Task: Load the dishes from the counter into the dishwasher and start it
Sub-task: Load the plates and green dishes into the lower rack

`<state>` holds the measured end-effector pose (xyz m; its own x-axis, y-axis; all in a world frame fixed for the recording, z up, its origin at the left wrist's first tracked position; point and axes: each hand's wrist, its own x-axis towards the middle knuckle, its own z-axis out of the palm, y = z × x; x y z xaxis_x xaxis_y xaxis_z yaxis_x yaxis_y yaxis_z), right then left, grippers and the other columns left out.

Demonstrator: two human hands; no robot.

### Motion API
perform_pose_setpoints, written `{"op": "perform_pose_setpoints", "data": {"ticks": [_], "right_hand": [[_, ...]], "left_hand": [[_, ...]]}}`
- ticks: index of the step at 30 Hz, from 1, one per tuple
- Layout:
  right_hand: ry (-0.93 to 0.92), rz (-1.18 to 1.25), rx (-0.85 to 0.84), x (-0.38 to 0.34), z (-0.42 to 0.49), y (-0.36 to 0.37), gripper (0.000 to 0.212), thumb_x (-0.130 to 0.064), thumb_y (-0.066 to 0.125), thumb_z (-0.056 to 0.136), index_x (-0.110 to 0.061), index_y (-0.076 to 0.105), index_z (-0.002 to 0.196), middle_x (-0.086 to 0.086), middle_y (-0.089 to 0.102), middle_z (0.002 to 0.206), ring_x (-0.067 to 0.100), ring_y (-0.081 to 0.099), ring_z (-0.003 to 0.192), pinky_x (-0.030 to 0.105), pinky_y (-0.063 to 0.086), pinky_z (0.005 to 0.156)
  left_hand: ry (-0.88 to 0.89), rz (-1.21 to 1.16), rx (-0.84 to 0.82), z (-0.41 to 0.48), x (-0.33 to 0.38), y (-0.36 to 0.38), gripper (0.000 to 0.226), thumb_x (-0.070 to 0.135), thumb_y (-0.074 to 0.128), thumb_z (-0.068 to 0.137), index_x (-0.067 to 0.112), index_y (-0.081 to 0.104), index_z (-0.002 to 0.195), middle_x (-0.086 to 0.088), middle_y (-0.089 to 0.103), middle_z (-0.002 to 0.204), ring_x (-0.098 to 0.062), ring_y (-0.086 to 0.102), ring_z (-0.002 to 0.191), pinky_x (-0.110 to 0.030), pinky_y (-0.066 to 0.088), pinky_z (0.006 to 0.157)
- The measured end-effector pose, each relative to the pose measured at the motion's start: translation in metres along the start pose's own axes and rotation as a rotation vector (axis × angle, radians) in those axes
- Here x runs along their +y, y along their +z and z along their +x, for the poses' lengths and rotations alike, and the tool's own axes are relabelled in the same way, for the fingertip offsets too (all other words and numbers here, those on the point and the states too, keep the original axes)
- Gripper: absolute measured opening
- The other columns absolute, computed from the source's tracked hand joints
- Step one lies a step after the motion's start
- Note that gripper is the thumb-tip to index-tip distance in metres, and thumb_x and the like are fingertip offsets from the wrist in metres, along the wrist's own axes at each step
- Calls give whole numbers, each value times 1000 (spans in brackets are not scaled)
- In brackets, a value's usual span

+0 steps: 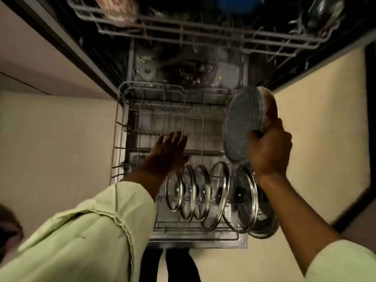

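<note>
The dishwasher stands open with its lower rack (122,110) pulled out below me. Several glass lids (203,196) with metal rims stand upright in the rack's near rows. My right hand (268,151) grips a grey speckled plate (242,123) by its lower edge, held on edge above the rack's right side, with a second pale dish (269,104) stacked behind it. My left hand (168,151) hovers over the middle of the rack, fingers spread, holding nothing.
The upper rack (183,35) is pulled out above, holding a patterned dish (118,9), a blue item (238,5) and a dark metal piece (323,13). Cream cabinet fronts (50,139) flank the dishwasher on both sides. The door's front edge (197,244) lies near my feet.
</note>
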<state>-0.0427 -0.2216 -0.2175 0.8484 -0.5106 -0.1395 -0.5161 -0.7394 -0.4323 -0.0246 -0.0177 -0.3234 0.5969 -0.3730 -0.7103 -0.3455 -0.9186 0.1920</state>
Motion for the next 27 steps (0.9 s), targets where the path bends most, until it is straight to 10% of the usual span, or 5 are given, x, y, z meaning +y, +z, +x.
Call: {"op": "perform_pose_setpoints", "data": {"ticks": [18,27], "right_hand": [[-65,-99,102,44,36,39,30,-17,65,89,2,60,111,24,70,92,45,65,81,39,49,71],[-126,-69,135,40,52,42,37,-16,64,90,-2,59,124,14,72,98,32,69,81,19,36,70]], "left_hand": [[32,-52,-11,100,32,51,84,31,49,101,9,-11,155,-12,-16,163,-26,-8,152,-37,0,124],[-26,-55,-97,105,39,47,105,33,66,90,12,-13,155,-12,-20,162,-27,-11,151,-39,-4,121]]}}
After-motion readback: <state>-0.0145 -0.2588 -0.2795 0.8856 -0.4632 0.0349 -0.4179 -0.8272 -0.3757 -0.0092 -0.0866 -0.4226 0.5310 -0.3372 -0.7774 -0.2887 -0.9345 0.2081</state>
